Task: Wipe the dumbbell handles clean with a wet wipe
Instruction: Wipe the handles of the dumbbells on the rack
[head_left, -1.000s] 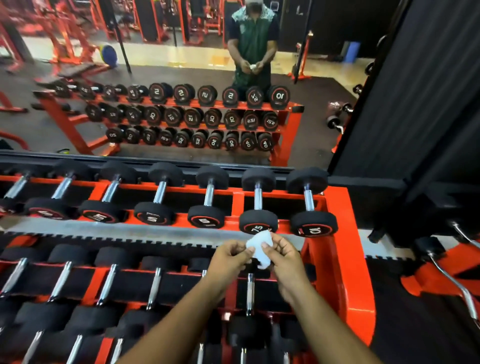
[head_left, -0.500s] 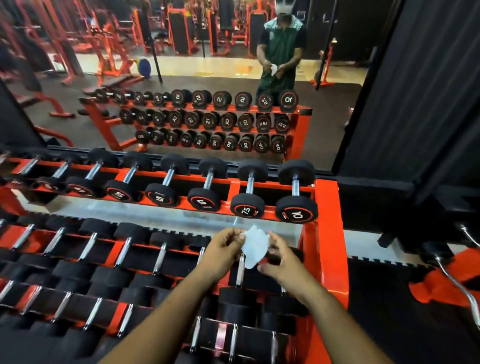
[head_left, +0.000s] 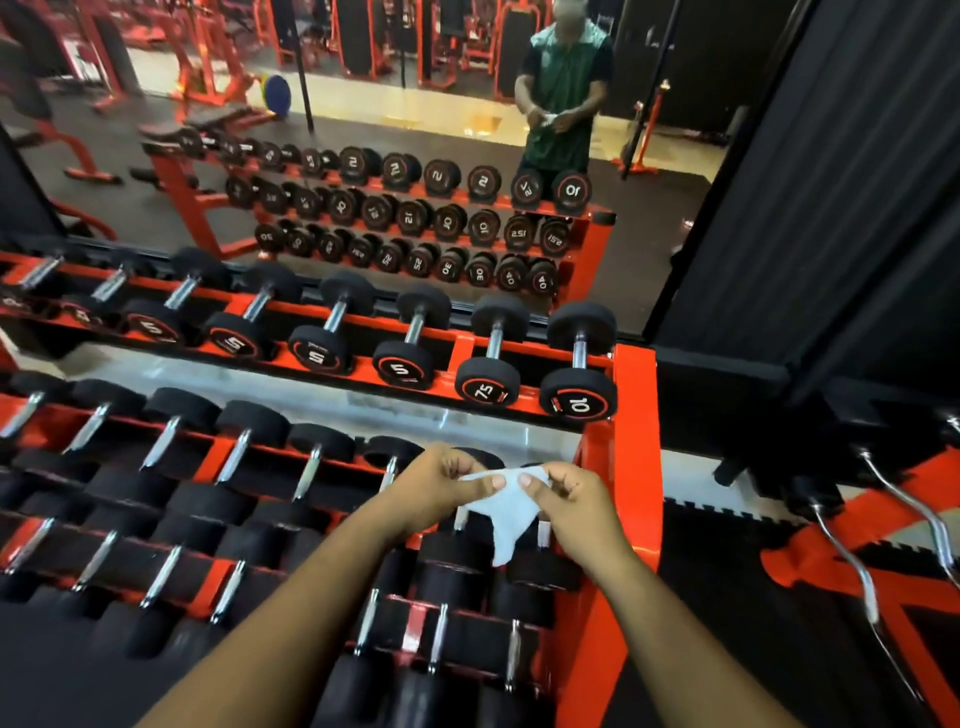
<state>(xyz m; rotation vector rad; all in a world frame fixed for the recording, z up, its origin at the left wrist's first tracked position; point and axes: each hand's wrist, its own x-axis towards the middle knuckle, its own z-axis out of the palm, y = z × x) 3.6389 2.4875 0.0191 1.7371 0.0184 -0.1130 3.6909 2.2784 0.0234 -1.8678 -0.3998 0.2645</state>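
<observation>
A white wet wipe (head_left: 503, 512) is stretched between my two hands above the right end of the rack's middle tier. My left hand (head_left: 441, 486) pinches its left edge and my right hand (head_left: 576, 501) pinches its right edge; a loose corner hangs down. Black dumbbells with chrome handles (head_left: 413, 328) lie in rows on the orange rack (head_left: 631, 441). On the top tier the rightmost two read 7.5 (head_left: 485, 391) and 10 (head_left: 577, 402). My hands hide parts of the dumbbells beneath them.
A wall mirror (head_left: 363, 171) behind the rack reflects the rack and a person in a green shirt holding a wipe. A black curtain (head_left: 831, 182) hangs at right. Chrome curl bars (head_left: 857, 566) sit on an orange stand at lower right.
The wipe, bunched between my fingertips before, is now pulled wider between both hands. The view has shifted right and down the rack.
</observation>
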